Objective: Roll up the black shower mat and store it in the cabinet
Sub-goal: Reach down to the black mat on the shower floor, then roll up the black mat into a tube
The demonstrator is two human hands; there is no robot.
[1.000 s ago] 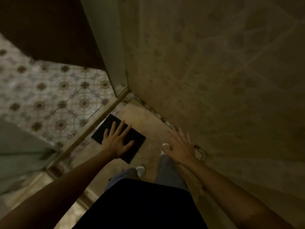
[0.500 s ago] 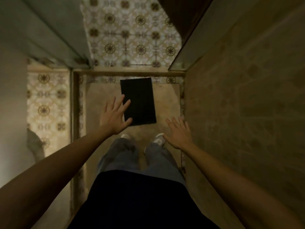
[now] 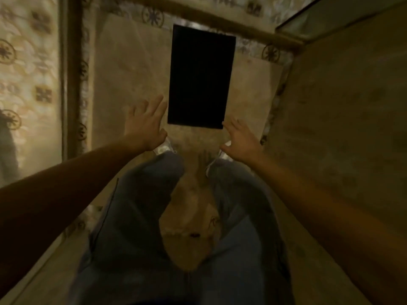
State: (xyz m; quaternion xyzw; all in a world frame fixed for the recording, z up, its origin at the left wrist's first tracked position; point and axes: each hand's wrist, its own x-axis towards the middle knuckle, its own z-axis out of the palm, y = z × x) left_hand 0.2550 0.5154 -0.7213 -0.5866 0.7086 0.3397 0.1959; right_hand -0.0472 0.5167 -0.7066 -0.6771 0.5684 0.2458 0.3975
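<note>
The black shower mat (image 3: 200,77) lies flat and unrolled on the beige shower floor, its far end against the threshold. My left hand (image 3: 146,125) hovers by the mat's near left corner, fingers spread, holding nothing. My right hand (image 3: 241,142) is just below the near right corner, fingers apart and empty. Neither hand touches the mat. No cabinet is in view.
My legs in blue jeans (image 3: 141,194) and light shoes stand just before the mat. A tiled wall (image 3: 343,106) rises close on the right. A raised kerb (image 3: 72,73) borders the left side, with patterned floor tiles (image 3: 28,69) beyond it.
The view has swung so the mat lies straight ahead and nearer. Both hands have moved toward its near corners, and my knees have bent lower.
</note>
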